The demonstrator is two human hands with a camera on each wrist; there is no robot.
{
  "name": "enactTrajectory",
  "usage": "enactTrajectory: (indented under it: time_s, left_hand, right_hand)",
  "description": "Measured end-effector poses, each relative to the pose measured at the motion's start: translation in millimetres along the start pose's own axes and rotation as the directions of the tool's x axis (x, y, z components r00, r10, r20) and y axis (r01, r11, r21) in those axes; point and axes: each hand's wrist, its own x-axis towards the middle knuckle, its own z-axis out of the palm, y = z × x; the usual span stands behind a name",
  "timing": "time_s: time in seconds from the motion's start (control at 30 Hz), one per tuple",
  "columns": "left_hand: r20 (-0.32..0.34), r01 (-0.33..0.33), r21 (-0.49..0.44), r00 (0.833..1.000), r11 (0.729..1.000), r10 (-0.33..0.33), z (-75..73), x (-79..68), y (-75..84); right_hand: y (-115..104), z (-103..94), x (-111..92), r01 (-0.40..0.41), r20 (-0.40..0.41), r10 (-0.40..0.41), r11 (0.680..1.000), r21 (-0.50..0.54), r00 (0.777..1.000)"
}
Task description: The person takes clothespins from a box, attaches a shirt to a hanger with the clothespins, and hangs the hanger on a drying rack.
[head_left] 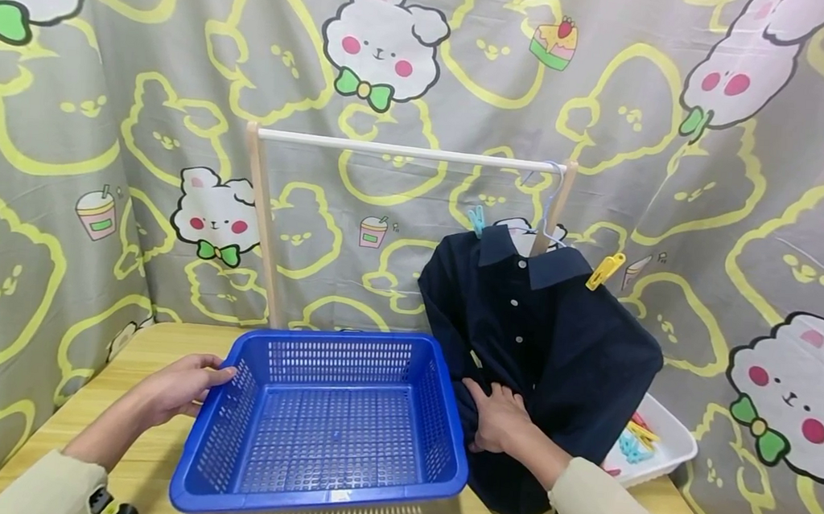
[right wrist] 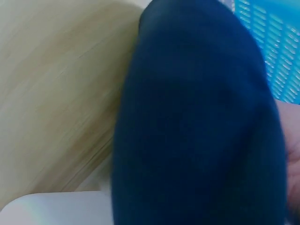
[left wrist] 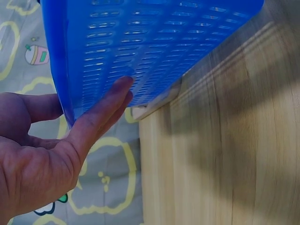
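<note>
A blue plastic basket (head_left: pixel 336 437) with slotted sides is tilted towards me above the wooden table, bare inside. My left hand (head_left: pixel 180 388) holds its left rim, thumb over the edge and fingers along the outer wall (left wrist: pixel 154 51). Beside the basket, a dark navy button-up shirt (head_left: pixel 578 367) hangs on a light wire hanger (head_left: pixel 548 211). My right hand (head_left: pixel 504 422) touches the shirt's lower front, close to the basket's right rim. Its fingertips are partly lost in the dark cloth. In the right wrist view the shirt (right wrist: pixel 197 122) hides most of that hand.
A rack with a white bar (head_left: pixel 406 151) and wooden posts stands behind. A blue clothespin (head_left: pixel 476 220) and a yellow clothespin (head_left: pixel 605 271) sit at the shirt's shoulders. A white tray (head_left: pixel 673 451) of clothespins lies at right. Patterned curtains surround the table (head_left: pixel 141 470).
</note>
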Motion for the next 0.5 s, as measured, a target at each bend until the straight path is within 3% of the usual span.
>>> enactTrajectory:
  time_s: [0.27, 0.4, 0.5]
  left_hand:
    - [-0.009, -0.003, 0.04, 1.0, 0.999, 0.004, -6.3, -0.2, 4.3]
    - [-0.05, -0.028, 0.114, 0.998, 0.993, 0.034, -8.3, -2.0, 12.0]
    - [-0.094, -0.054, 0.227, 0.993, 0.972, 0.077, -8.8, -4.1, 20.9]
  right_hand:
    - [-1.6, -12.2, -2.3, -0.006, -0.001, 0.006, 0.995, 0.101, 1.0]
    - [-2.2, -22.5, -6.1, -0.002, 0.003, 0.002, 0.987, 0.159, 1.0]
    - [-3.8, -31.7, -7.7, 0.022, -0.021, -0.018, 0.983, 0.181, 1.0]
